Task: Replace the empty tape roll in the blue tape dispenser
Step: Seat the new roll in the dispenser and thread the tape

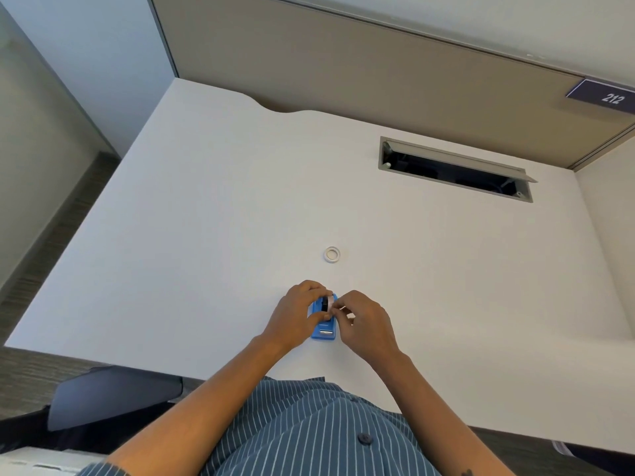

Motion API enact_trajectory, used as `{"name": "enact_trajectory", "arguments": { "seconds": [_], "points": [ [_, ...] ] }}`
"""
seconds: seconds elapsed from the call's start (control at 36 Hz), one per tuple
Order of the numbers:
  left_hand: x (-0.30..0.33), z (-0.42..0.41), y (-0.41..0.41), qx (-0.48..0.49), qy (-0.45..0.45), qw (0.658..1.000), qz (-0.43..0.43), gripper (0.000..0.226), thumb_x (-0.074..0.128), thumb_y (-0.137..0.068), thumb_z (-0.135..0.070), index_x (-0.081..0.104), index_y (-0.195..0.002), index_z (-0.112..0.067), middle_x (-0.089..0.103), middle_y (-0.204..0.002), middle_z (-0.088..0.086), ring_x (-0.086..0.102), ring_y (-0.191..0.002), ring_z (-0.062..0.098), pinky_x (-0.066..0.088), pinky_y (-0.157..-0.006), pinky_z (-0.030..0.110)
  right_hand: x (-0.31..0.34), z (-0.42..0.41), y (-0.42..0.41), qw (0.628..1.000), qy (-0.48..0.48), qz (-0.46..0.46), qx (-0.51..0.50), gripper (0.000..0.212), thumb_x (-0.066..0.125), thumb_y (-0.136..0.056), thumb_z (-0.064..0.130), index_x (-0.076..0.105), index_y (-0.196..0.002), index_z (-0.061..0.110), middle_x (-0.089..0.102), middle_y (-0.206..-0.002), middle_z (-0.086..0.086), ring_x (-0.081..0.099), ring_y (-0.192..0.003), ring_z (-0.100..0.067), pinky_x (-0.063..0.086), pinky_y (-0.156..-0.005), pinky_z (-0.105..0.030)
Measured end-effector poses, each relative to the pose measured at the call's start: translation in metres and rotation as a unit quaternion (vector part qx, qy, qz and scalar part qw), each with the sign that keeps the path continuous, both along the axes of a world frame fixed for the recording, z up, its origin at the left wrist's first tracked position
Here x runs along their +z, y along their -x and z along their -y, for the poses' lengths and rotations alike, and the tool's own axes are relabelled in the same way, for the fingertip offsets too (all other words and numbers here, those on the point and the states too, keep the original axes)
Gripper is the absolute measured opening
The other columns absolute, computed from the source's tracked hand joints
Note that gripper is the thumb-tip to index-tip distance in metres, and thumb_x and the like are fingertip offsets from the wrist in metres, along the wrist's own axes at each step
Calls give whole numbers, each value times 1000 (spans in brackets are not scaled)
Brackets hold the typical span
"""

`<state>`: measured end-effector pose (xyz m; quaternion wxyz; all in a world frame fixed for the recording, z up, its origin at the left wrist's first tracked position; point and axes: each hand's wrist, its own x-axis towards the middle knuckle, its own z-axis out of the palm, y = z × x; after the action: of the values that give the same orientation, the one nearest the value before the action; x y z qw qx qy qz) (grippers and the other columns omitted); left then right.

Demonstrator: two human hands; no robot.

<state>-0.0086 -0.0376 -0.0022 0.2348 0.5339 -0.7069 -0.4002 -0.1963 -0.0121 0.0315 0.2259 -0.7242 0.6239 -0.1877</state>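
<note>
The blue tape dispenser (pixel 323 330) stands on the white desk (pixel 206 218) near its front edge, cutter end toward me. My left hand (pixel 298 314) wraps around its left side and holds it. My right hand (pixel 360 321) pinches at a whitish roll (pixel 332 300) seated in the dispenser's top, next to a black hub. A second small white ring of tape (pixel 332 254) lies flat on the desk a short way beyond the dispenser, untouched.
An open cable hatch (pixel 457 170) is set into the desk at the back right. A beige partition with a "212" sign (pixel 608 97) runs behind. A dark chair arm (pixel 113 393) sits at the lower left, below the desk's front edge.
</note>
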Motion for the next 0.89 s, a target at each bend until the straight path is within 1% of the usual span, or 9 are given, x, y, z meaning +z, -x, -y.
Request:
{"name": "enact_trajectory", "arguments": {
  "seconds": [0.06,0.22,0.31,0.36,0.56,0.67,0.75,0.86,0.89],
  "points": [
    [0,0,0,-1,1,1000,2,39,74,-94,-28,66,-132,-24,63,-132,-5,58,-120,15,50,-108,35,1,-2,0,1000,20,-10,21,7,72,-92,15,75,-96,19,70,-93,8,64,-73,-12,60,-59,-35],
    [1,-1,0,0,-4,1000,0,39,74,-95,-25,66,-132,-24,63,-132,-4,58,-120,15,50,-108,34,0,-4,-1,999,44,-9,29,12,74,-92,14,81,-101,19,71,-94,8,63,-69,-12,57,-57,-30],
    [1,-1,0,-1,-4,1000,0,38,75,-94,-25,67,-132,-24,63,-131,-5,58,-119,14,49,-108,33,1,-3,-2,998,48,-12,28,12,76,-91,13,81,-100,19,72,-93,8,62,-67,-12,51,-56,-23],
    [1,-1,0,-1,-6,1000,-2,38,75,-94,-26,67,-132,-24,63,-131,-5,58,-119,15,49,-108,32,2,-2,-3,998,49,-13,28,12,76,-91,12,81,-100,19,72,-93,7,62,-67,-12,47,-56,-21],
    [1,-1,2,3,-5,1000,2,37,75,-95,-25,67,-131,-22,63,-131,-3,58,-119,16,47,-107,30,0,-1,-4,997,62,-14,37,16,77,-91,8,82,-104,15,74,-94,3,67,-69,-17,57,-55,-31],
    [1,-1,1,5,-8,1000,2,37,74,-95,-27,67,-132,-22,63,-132,-3,58,-119,16,48,-108,31,2,0,-4,997,59,-18,38,17,77,-91,7,82,-105,15,75,-93,2,67,-69,-17,56,-54,-30],
    [1,-1,1,4,-7,1000,1,37,74,-95,-28,67,-131,-24,63,-131,-5,58,-119,14,49,-108,31,0,1,-4,998,43,-25,35,18,74,-94,9,81,-110,15,74,-94,2,67,-69,-18,57,-55,-32],
    [1,0,1,4,-9,1000,3,37,74,-94,-30,67,-130,-22,63,-130,-5,58,-118,15,50,-108,34,-1,4,-5,1000,17,-9,4,21,73,-97,12,80,-116,16,71,-91,1,62,-69,-15,52,-57,-28],
    [1,0,1,4,-9,1000,3,37,74,-94,-30,67,-130,-22,63,-130,-5,58,-118,15,50,-107,34,0,5,-5,1000,14,-4,-3,20,73,-97,13,80,-116,16,71,-90,0,62,-69,-16,53,-58,-29]
  ]
}}
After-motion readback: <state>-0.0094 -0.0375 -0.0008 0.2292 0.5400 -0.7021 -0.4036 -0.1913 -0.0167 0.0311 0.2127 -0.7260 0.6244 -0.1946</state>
